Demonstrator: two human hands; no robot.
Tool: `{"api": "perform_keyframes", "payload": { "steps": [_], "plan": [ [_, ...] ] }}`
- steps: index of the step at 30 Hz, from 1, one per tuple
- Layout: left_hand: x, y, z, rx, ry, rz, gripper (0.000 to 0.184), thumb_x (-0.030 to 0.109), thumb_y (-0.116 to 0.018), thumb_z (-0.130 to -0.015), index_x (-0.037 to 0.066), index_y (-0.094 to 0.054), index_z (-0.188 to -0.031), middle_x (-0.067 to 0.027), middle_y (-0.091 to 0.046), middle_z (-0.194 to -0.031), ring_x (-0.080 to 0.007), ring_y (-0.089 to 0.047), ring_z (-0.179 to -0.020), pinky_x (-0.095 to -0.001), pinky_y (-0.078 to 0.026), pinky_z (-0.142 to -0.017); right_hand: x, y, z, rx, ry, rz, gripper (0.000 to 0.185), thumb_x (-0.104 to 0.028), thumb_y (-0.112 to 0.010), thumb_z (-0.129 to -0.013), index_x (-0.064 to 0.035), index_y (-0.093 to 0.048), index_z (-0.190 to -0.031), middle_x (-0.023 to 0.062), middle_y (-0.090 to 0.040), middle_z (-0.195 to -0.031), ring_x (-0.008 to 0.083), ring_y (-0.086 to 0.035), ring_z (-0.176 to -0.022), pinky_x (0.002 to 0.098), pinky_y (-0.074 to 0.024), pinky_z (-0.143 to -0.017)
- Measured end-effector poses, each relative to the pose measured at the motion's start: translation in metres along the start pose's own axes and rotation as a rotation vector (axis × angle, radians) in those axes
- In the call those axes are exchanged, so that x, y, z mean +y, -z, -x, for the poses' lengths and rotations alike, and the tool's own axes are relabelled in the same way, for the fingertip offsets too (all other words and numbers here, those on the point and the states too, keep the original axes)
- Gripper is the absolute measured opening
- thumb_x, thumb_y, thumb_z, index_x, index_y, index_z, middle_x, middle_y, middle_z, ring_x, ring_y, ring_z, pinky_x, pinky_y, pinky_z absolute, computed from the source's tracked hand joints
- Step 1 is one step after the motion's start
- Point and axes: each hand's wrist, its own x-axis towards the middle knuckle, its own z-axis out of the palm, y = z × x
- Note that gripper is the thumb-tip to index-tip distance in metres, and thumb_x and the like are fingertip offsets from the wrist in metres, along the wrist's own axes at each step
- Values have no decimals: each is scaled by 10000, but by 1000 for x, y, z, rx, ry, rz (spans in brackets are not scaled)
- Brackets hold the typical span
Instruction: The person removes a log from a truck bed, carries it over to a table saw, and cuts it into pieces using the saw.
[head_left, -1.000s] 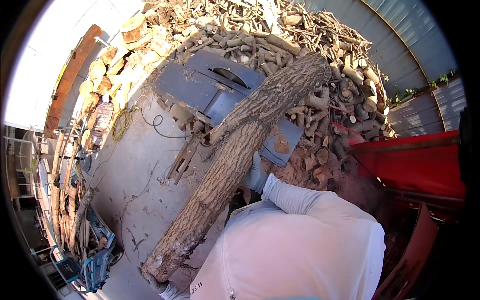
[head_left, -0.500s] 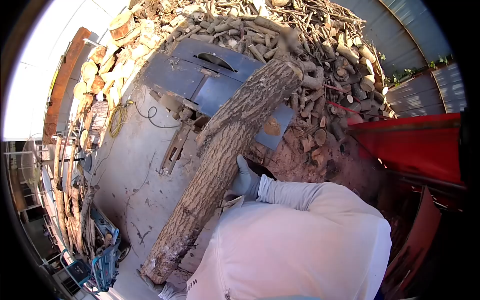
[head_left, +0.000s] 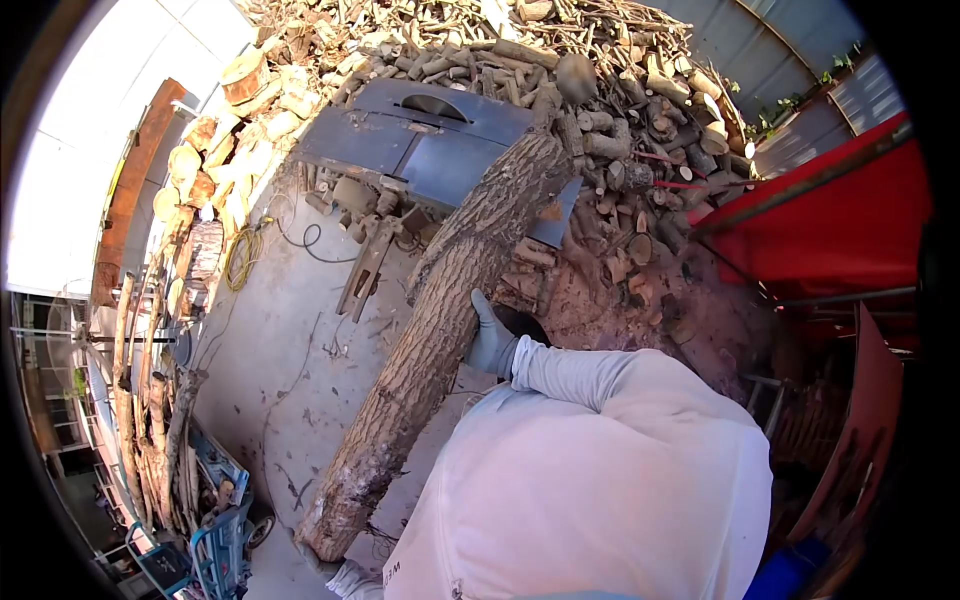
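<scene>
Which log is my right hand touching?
The long, thick brown log, partly over the blue metal table; your gloved right hand touches none of the piled logs.

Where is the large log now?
In the head view's centre, the large log, right hand against its side, slants from lower left to the blue machine.

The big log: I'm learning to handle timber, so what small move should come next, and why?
Probably ease the log leftward over the blue table: its far part crosses the table's right side in view, the right hand lies against its flank, and the left hand is at its near end.
</scene>
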Motion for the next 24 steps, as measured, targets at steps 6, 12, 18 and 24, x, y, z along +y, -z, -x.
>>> {"api": "perform_keyframes", "payload": {
  "steps": [6, 12, 18, 24],
  "plan": [
    [-20, -9, 6, -7, -2, 11, 806, 414, -652, -1016, 9, -312, -1624, -208, -483, -1549, -364, -498, -1393, -498, -382, -1192, -8, 4, 1, 167, 53, 187, 868, -659, -768, -863, -152, -518, -1522, 89, -560, -1538, 310, -526, -1399, 544, -366, -1220],
    [-51, -71, 35, 44, 15, 22, 807, 416, -652, -1016, 12, -312, -1626, -208, -484, -1548, -363, -499, -1393, -497, -383, -1192, -99, 0, -83, 172, 135, 175, 841, -638, -746, -902, -145, -499, -1537, 105, -547, -1542, 322, -538, -1376, 548, -425, -1182],
    [-77, -135, 63, 98, 71, 66, 906, 433, -711, -973, 26, -260, -1646, -202, -483, -1548, -373, -493, -1407, -532, -391, -1194, -161, -12, -119, 224, 100, 212, 877, -684, -739, -878, -146, -513, -1533, 101, -563, -1533, 331, -558, -1361, 548, -431, -1173],
    [-82, -173, 89, -66, 308, 259, 952, 432, -747, -947, 22, -246, -1644, -198, -484, -1546, -378, -495, -1409, -552, -398, -1192, -185, -51, -121, 349, 148, 266, 860, -687, -737, -877, -143, -533, -1511, 101, -591, -1504, 341, -568, -1341, 557, -426, -1172]
  ]
}}
